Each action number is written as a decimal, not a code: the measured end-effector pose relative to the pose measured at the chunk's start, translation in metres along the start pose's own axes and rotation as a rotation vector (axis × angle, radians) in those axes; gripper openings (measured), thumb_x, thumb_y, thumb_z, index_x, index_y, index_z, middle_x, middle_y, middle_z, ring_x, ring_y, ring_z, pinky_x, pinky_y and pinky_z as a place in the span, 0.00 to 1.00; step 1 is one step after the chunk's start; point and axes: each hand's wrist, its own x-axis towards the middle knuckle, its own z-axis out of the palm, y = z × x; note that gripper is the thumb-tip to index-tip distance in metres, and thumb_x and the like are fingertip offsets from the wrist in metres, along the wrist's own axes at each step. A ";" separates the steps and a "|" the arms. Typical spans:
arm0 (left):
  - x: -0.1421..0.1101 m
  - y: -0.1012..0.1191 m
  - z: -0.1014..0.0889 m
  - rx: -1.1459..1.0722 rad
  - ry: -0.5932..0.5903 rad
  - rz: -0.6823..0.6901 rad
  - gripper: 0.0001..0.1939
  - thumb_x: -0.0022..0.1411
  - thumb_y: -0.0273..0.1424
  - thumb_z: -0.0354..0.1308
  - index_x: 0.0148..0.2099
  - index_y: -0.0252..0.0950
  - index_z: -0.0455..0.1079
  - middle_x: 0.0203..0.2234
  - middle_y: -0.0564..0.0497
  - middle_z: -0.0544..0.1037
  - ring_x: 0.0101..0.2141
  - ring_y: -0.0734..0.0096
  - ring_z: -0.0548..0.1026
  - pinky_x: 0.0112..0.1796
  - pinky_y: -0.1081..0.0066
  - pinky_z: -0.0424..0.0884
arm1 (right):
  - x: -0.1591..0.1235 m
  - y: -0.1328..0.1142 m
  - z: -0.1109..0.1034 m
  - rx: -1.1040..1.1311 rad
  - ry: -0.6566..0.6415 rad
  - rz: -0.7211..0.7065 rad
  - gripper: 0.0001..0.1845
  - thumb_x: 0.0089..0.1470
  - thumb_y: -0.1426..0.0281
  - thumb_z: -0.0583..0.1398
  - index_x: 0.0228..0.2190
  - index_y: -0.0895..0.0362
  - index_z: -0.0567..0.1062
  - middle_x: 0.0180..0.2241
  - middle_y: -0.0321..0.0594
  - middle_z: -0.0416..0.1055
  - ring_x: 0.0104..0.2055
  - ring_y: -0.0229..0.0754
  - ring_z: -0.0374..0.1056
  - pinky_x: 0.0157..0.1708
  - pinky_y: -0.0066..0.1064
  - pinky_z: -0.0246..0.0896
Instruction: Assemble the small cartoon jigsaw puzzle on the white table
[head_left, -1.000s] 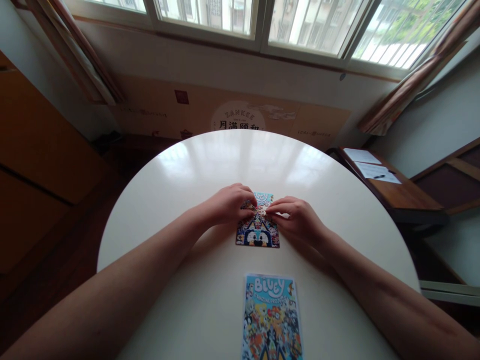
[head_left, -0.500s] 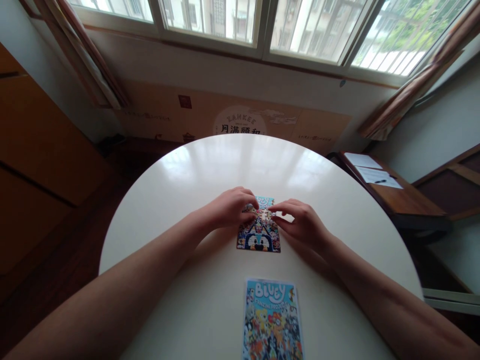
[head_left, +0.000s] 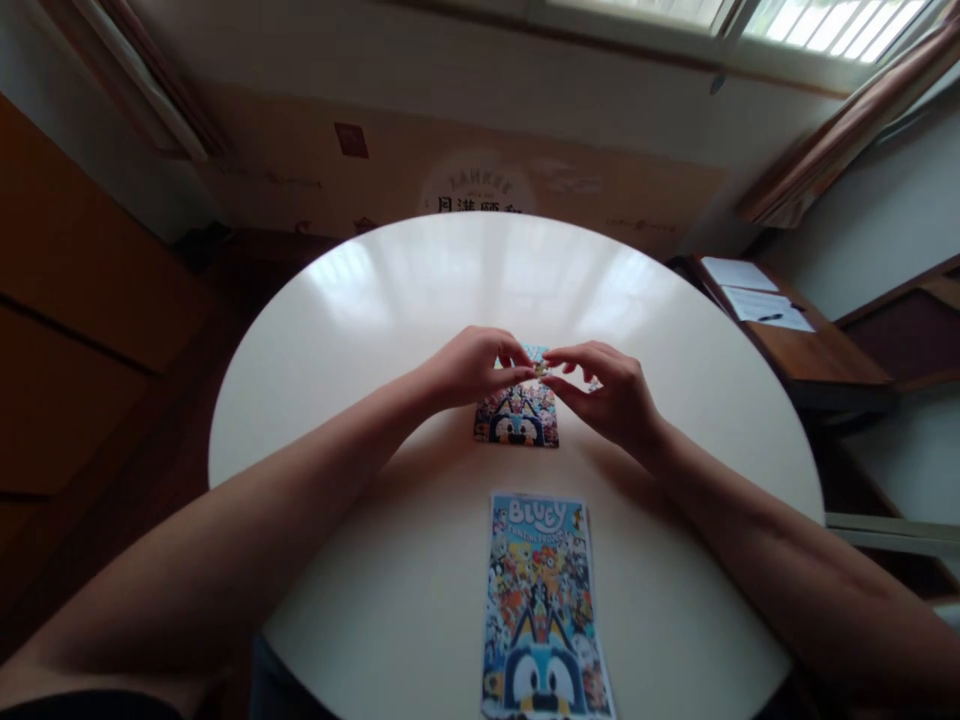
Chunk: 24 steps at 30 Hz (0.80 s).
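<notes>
The jigsaw puzzle (head_left: 517, 430) lies on the white table; its lower part shows a blue dog's face, and my hands cover much of its upper part. Above it, my left hand (head_left: 484, 368) pinches a small puzzle piece (head_left: 539, 370) between thumb and index finger. My right hand (head_left: 604, 388) faces it from the right, thumb and index tips slightly apart at the piece's right side. Whether those tips touch the piece is hard to see. Nearer me lies a printed picture sheet (head_left: 541, 600) with the word Bluey and the same dog, flat on the table.
The round white table (head_left: 360, 330) fills the middle of the view. At the right stands a wooden side table (head_left: 817, 360) with papers (head_left: 765, 305) and a pen (head_left: 770, 318). Wooden cabinets (head_left: 82, 270) are at the left; a window and curtain are behind.
The view has tilted down, showing more of the picture sheet. My left hand has come off the puzzle's surface with a piece, its fingertips now close to the right hand's.
</notes>
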 end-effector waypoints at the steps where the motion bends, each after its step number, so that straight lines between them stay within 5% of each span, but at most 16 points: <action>1: 0.001 0.000 0.001 -0.008 0.005 -0.005 0.08 0.60 0.34 0.63 0.36 0.36 0.81 0.30 0.49 0.82 0.31 0.71 0.76 0.35 0.69 0.70 | 0.000 0.001 0.000 0.001 -0.009 -0.008 0.10 0.57 0.71 0.66 0.42 0.51 0.78 0.36 0.37 0.79 0.34 0.41 0.73 0.33 0.35 0.70; 24: 0.002 -0.001 0.001 0.059 -0.004 0.064 0.08 0.60 0.35 0.63 0.35 0.37 0.81 0.30 0.49 0.81 0.31 0.71 0.76 0.34 0.69 0.70 | 0.001 0.004 -0.002 -0.004 -0.056 -0.029 0.09 0.57 0.70 0.65 0.41 0.50 0.80 0.36 0.37 0.80 0.36 0.41 0.74 0.34 0.35 0.70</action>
